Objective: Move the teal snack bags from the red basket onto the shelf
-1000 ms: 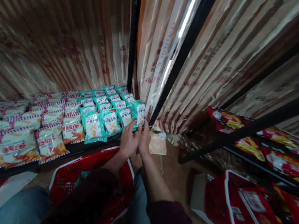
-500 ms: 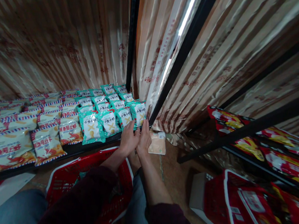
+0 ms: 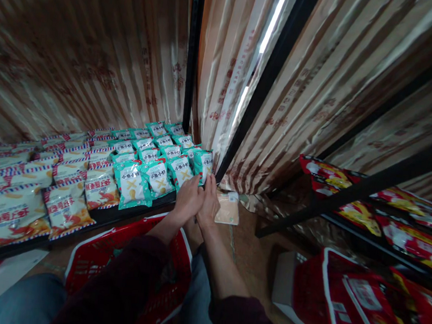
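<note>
Teal-and-white snack bags [image 3: 131,182] stand in rows at the right end of a low shelf. At the front corner of those rows, one teal snack bag [image 3: 205,165] leans at an angle against its neighbours. My right hand [image 3: 209,199] has its fingers closed on the lower edge of this bag. Close beside it, my left hand [image 3: 190,197] is closed at the same bag's lower left corner. The two hands touch at the thumbs, and their backs hide most of the fingertips. Below them, a red basket [image 3: 130,235] with a white rim sits partly behind my left sleeve.
White-and-orange snack bags [image 3: 64,204] fill the shelf to the left. A black post [image 3: 241,129] rises just right of my hands, before striped curtains [image 3: 294,88]. A flat beige packet [image 3: 228,208] lies on the floor. Red bags [image 3: 348,204] lie on the right shelf, above another red basket [image 3: 314,291].
The corner snack bag has shifted slightly right and turned, so its front now faces more to the side. Both hands have moved a little with it and stay close together.
</note>
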Demonstrator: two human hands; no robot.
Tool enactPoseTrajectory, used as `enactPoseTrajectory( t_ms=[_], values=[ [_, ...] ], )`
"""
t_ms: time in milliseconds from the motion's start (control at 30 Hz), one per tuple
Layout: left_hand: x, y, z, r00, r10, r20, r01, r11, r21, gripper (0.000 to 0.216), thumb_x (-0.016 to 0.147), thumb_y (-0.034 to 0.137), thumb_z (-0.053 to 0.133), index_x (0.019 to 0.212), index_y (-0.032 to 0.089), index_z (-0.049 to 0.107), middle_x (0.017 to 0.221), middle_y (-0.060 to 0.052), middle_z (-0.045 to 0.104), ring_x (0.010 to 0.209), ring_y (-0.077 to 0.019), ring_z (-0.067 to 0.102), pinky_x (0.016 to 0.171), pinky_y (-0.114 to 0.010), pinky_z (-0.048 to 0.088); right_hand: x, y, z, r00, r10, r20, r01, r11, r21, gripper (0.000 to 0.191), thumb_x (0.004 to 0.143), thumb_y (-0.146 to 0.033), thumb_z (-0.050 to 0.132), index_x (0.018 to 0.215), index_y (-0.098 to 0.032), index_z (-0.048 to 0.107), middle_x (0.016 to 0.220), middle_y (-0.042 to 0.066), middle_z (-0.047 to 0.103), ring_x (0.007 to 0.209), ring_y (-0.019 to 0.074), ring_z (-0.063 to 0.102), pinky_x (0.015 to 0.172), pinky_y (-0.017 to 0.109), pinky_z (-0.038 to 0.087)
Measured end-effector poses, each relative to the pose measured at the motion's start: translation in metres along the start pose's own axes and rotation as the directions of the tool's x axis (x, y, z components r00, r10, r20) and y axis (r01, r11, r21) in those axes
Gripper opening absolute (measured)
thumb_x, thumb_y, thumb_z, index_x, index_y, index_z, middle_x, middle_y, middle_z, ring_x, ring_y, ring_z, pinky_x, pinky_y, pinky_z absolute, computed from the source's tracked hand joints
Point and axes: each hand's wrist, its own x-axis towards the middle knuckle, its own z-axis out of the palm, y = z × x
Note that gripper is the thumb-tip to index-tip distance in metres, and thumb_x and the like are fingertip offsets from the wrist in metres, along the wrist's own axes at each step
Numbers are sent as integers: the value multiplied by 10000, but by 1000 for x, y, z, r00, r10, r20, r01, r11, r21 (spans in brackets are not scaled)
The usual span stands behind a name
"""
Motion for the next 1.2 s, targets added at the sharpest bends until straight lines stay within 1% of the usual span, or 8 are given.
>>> enactPoseTrajectory(
  t_ms=[133,333,467,567,633,833,1033,1200],
  values=[
    [1,4,-1,996,85,-8,-84,991,108,393,876,146,350,1213,62,532,1229,-165,604,1131,-238,571,1011,-417,423,1,4,2,999,-36,-24,37,997,62,536,921,-205,295,1456,-184,274,1519,81,289,1353,181,365,1066,328,387],
    [2,-1,-1,996,84,-23,-83,995,59,400,893,175,334,1229,80,528,1263,-154,583,1179,-218,539,1026,-391,418,2,6,9,998,-64,-26,65,997,47,532,933,-237,294,1461,-180,260,1521,90,281,1352,191,365,1055,332,397],
    [-12,-9,-5,984,-4,-181,5,1000,6,354,889,209,374,1150,127,599,1294,-135,544,1229,-217,489,1055,-367,395,4,2,12,995,-64,-72,68,997,42,540,931,-293,336,1454,-173,277,1507,110,304,1331,219,395,1015,342,431],
    [-30,-15,-8,949,-126,-290,140,990,27,358,848,191,441,1171,172,593,1307,-130,501,1190,-244,508,984,-388,458,5,1,15,990,-78,-115,83,996,40,537,933,-353,365,1434,-162,324,1481,132,347,1327,239,399,1002,357,439],
    [-40,-20,-7,947,-180,-267,202,978,55,437,822,174,467,1252,205,538,1314,-131,480,1163,-260,524,916,-398,500,6,1,15,987,-90,-135,96,995,37,534,935,-373,367,1424,-160,341,1469,132,367,1331,238,393,1006,360,435],
    [-45,-30,3,967,-180,-181,196,978,74,565,833,164,447,1388,259,392,1401,-137,391,1202,-263,508,906,-379,501,5,2,15,984,-109,-143,115,993,38,536,937,-397,366,1413,-149,356,1459,131,380,1340,229,375,1020,352,417],
    [-30,-25,-5,959,-231,-162,255,955,150,502,880,264,435,1380,278,398,1363,-157,423,1087,-294,579,797,-407,532,6,3,16,987,-95,-131,103,993,61,536,932,-396,383,1403,-139,367,1459,137,377,1329,233,388,1018,362,422],
    [-21,-35,-2,967,-181,-181,223,944,244,460,878,203,443,1334,262,440,1218,-131,508,917,-231,626,697,-322,529,7,3,17,986,-93,-138,105,991,79,536,922,-391,411,1397,-145,376,1451,141,387,1326,237,392,1023,378,419]
  ],
)
